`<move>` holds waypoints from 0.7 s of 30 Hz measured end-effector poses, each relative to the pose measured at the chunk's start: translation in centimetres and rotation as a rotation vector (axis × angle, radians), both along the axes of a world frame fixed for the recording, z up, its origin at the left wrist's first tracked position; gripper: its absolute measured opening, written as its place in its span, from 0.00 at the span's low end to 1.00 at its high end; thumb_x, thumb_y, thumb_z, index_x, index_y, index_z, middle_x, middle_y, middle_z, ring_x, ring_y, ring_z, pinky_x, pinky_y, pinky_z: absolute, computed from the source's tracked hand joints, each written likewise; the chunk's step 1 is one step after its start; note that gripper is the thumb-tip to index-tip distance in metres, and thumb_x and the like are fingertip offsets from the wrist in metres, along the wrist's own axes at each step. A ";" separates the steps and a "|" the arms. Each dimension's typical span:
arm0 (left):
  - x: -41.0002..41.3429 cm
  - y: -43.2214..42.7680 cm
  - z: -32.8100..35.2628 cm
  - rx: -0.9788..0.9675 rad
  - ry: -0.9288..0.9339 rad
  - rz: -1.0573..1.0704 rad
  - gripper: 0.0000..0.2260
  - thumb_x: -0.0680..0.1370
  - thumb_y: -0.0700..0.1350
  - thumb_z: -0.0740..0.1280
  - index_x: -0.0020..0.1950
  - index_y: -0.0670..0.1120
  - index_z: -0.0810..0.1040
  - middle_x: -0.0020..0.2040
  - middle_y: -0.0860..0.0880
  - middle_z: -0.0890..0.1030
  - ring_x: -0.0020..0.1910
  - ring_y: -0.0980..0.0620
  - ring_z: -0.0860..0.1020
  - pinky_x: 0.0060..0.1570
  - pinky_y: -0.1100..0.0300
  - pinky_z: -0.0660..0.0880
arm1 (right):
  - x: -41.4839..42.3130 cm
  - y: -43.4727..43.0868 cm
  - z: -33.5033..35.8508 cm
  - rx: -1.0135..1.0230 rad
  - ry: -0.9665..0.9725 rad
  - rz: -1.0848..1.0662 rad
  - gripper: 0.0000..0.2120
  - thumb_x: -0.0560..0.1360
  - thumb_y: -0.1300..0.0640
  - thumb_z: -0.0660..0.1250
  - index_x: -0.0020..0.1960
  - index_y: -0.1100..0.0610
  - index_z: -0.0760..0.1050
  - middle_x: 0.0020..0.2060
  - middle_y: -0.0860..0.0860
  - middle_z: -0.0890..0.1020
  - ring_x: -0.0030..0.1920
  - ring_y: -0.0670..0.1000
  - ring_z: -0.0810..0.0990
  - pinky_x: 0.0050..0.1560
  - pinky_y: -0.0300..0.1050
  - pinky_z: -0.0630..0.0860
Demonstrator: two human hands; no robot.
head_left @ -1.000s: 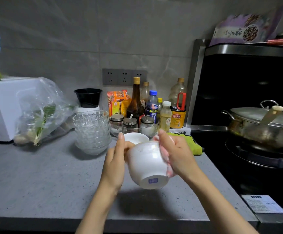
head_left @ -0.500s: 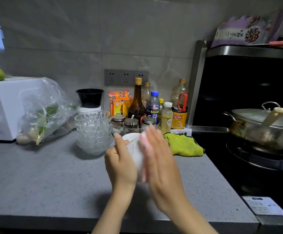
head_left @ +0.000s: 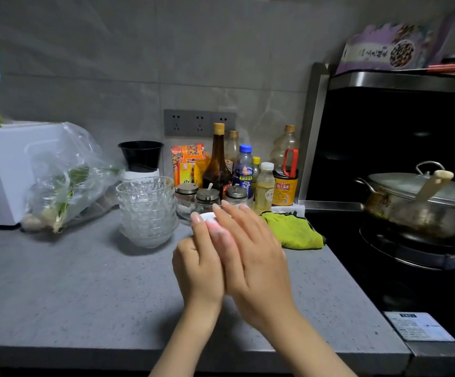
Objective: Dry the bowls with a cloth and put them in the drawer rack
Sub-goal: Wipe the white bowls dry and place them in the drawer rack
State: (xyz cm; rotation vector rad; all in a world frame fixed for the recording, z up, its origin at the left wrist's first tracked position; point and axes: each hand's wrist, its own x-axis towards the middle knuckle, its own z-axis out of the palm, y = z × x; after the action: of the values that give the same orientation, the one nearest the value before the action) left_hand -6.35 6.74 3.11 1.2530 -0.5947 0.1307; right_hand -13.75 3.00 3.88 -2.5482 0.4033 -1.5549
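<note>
Both hands are raised over the grey counter (head_left: 57, 289), close together. The left hand (head_left: 197, 270) is curled with its thumb up against a white bowl (head_left: 207, 215), of which only a sliver of rim shows past the thumb tip. The right hand (head_left: 250, 257) lies flat with its fingers spread slightly, pressed over something pale pink (head_left: 216, 229), probably the drying cloth, though most of it is hidden behind the palm. So the bowl is pinched between the two hands, not resting on the counter.

By my reading this is the wiping step on one bowl. What comes next is finishing the rub, then carrying the bowl to the drawer rack, which is not in view; that will likely mean stepping back from the counter's front edge and freeing one hand to open a drawer below.

Room is best to the left front, where the counter is bare. Just behind the hands stand small lidded jars (head_left: 207, 195) and a row of bottles (head_left: 216, 164), and a stack of glass bowls (head_left: 147, 210) sits near to the left, so a wide elbow swing could knock glass. To the right a yellow-green cloth (head_left: 294, 232) lies at the counter's edge beside the stove (head_left: 411, 254), where a covered pot (head_left: 422, 202) sits.
</note>
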 end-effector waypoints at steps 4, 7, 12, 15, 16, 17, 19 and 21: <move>-0.6 1.2 1.0 -0.106 0.219 -0.111 0.23 0.78 0.60 0.56 0.30 0.47 0.75 0.25 0.53 0.79 0.24 0.60 0.78 0.25 0.64 0.74 | -0.7 -1.2 1.2 0.590 -0.140 0.379 0.18 0.80 0.46 0.50 0.57 0.47 0.78 0.50 0.40 0.82 0.54 0.42 0.79 0.53 0.41 0.75; -0.1 1.7 0.8 -0.152 0.372 -0.151 0.18 0.81 0.54 0.57 0.40 0.44 0.75 0.38 0.50 0.79 0.29 0.61 0.79 0.24 0.70 0.72 | -1.4 -1.4 1.5 0.892 -0.112 0.454 0.19 0.82 0.47 0.50 0.51 0.52 0.78 0.37 0.39 0.83 0.37 0.38 0.81 0.36 0.31 0.75; 1.4 1.6 -0.1 -0.134 0.392 -0.284 0.24 0.81 0.56 0.55 0.53 0.35 0.78 0.46 0.40 0.81 0.37 0.50 0.79 0.27 0.67 0.74 | -1.4 -1.6 2.5 0.989 -0.192 0.527 0.27 0.82 0.52 0.54 0.28 0.53 0.77 0.21 0.48 0.77 0.24 0.43 0.77 0.26 0.33 0.70; 2.0 2.0 0.4 0.007 0.128 -0.338 0.24 0.81 0.55 0.52 0.45 0.41 0.82 0.40 0.49 0.84 0.39 0.56 0.80 0.33 0.71 0.73 | -1.4 -2.4 2.6 0.871 -0.138 0.478 0.28 0.83 0.53 0.54 0.25 0.55 0.73 0.17 0.48 0.74 0.23 0.42 0.76 0.29 0.35 0.71; 2.2 2.2 0.8 0.030 0.013 -0.358 0.24 0.81 0.54 0.51 0.41 0.43 0.82 0.36 0.52 0.84 0.37 0.59 0.80 0.35 0.72 0.72 | -1.4 -2.7 2.5 0.780 -0.100 0.431 0.30 0.81 0.52 0.55 0.21 0.53 0.69 0.15 0.47 0.71 0.23 0.41 0.76 0.32 0.36 0.72; 2.3 2.5 1.3 0.055 -0.089 -0.358 0.24 0.82 0.53 0.52 0.37 0.46 0.82 0.34 0.54 0.84 0.36 0.60 0.80 0.36 0.71 0.72 | -1.4 -3.0 2.4 0.690 -0.062 0.376 0.30 0.79 0.50 0.55 0.18 0.52 0.66 0.14 0.47 0.68 0.25 0.39 0.77 0.36 0.36 0.72; 2.3 2.5 1.9 0.161 -0.284 -0.296 0.27 0.81 0.59 0.54 0.31 0.49 0.80 0.32 0.52 0.82 0.34 0.57 0.79 0.37 0.63 0.74 | -1.4 -3.2 2.3 0.533 0.009 0.261 0.31 0.76 0.47 0.53 0.16 0.53 0.65 0.15 0.47 0.69 0.34 0.38 0.80 0.42 0.40 0.73; 2.1 2.2 1.9 0.294 -0.432 -0.193 0.31 0.76 0.66 0.51 0.27 0.44 0.74 0.26 0.47 0.77 0.29 0.50 0.75 0.33 0.51 0.73 | -1.3 -2.9 2.3 0.435 0.048 0.198 0.30 0.75 0.43 0.51 0.17 0.50 0.69 0.16 0.46 0.70 0.32 0.42 0.79 0.41 0.47 0.73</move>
State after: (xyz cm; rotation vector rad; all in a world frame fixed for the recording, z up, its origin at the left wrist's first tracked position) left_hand -4.30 8.92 5.00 1.4531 -1.1373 0.1580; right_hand -15.02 0.07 6.17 -2.2162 0.4254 -1.1867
